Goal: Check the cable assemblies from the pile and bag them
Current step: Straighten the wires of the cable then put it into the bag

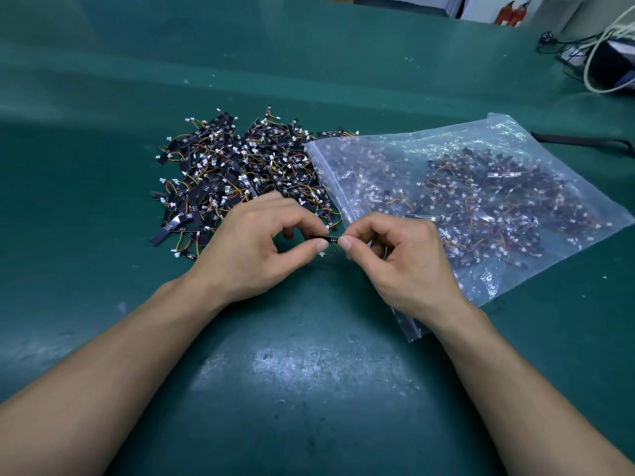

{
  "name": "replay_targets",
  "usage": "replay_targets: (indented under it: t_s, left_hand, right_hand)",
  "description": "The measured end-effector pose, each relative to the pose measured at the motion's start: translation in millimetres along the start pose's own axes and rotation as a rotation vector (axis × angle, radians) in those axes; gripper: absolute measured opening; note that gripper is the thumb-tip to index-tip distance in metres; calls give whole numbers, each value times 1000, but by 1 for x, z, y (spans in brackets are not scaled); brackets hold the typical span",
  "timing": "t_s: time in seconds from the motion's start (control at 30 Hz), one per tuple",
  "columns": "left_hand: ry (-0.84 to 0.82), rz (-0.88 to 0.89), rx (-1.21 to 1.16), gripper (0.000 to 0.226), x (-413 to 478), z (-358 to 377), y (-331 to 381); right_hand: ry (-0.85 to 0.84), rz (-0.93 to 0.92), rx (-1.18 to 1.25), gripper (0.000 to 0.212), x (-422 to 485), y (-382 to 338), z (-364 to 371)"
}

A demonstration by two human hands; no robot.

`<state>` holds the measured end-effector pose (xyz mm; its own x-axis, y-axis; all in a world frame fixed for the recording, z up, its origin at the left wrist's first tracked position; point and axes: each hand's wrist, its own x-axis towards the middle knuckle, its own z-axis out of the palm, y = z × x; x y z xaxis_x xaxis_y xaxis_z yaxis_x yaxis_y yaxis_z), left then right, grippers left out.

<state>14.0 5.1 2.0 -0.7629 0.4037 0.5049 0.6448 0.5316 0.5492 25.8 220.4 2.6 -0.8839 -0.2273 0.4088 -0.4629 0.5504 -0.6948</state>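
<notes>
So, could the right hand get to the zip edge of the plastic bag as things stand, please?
Probably yes: the right hand is just above that edge of the bag, with nothing between. It is busy, though, pinching one cable piece with the left hand.

Overhead light is falling evenly. Dark-green table mat (309,372) is throwing a pale sheen, near. Clear plastic zip bag (481,276) is glaring in white speckles, right. Soft shadow is sitting under left hand (254,245) and right hand (405,262); small black cable assembly (324,239) pinched between them is resolving sharp. Wide-angle lens is bending far edges; far background is blurring.
</notes>
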Motion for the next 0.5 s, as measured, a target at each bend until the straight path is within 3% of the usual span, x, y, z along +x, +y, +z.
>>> replay_targets:
  t_s: [0.37,0.5]
  left_hand:
    - [-4,-26,-31,7,1,-1,0]
    - [-27,2,-23,16,0,-2,0]
  right_hand:
    - [-37,44,22,8,-1,0,0]
    - [-36,70,31,10,0,-1,1]
